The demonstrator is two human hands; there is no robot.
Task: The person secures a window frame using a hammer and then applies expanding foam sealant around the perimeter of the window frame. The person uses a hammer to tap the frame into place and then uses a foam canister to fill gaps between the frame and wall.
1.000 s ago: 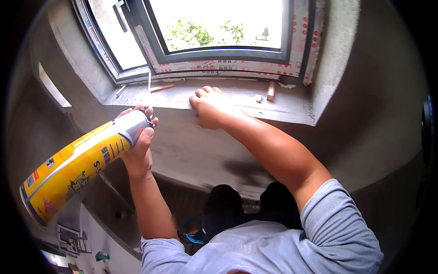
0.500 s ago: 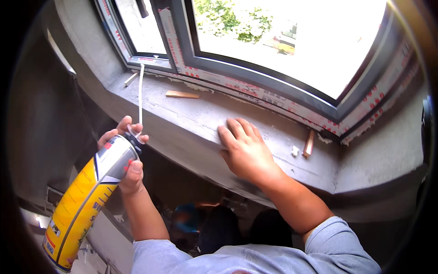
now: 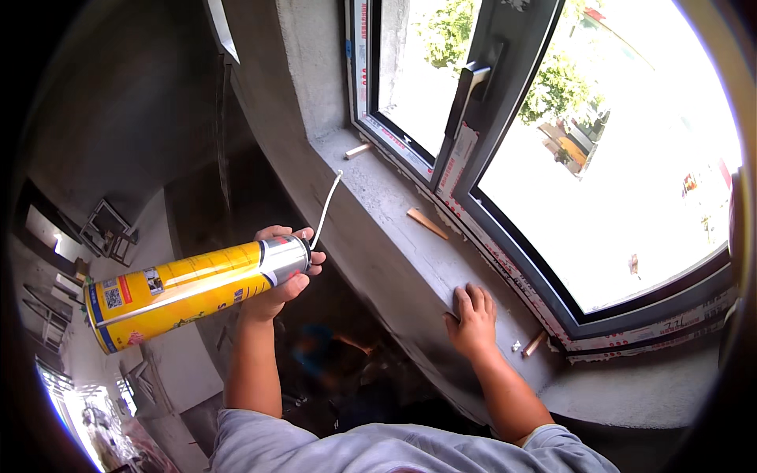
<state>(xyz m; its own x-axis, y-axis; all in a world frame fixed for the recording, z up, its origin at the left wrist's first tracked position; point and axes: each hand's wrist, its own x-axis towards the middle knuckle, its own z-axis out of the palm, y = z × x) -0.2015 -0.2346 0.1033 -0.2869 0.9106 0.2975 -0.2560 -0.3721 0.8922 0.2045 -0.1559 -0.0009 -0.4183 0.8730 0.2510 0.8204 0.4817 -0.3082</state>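
My left hand (image 3: pixel 285 292) is wrapped round the neck of a yellow and silver spray foam can (image 3: pixel 193 288), which lies nearly level with its base pointing left. From its top a thin white nozzle tube (image 3: pixel 324 213) curves up, its tip in front of the sill's left part and apart from the window frame. My right hand (image 3: pixel 475 323) lies palm down on the grey concrete window sill (image 3: pixel 388 188), fingers stretched out, holding nothing. Along the sill are wooden wedges: one (image 3: pixel 428 223) between my hands, one (image 3: pixel 358 150) at the far left corner, one (image 3: pixel 535 344) right of my right hand.
A dark window frame (image 3: pixel 544 303) with printed protective tape borders the sill, and a handle (image 3: pixel 468 83) sticks out from its upright. Beside the right wedge lies a small white lump (image 3: pixel 516 345). Below left, a frame-like object (image 3: pixel 109 225) stands on the floor.
The view has turned, so the window sits farther right and slants. The can has tipped from steep to nearly level, and its tube tip has come away from the frame. My right hand stays on the sill.
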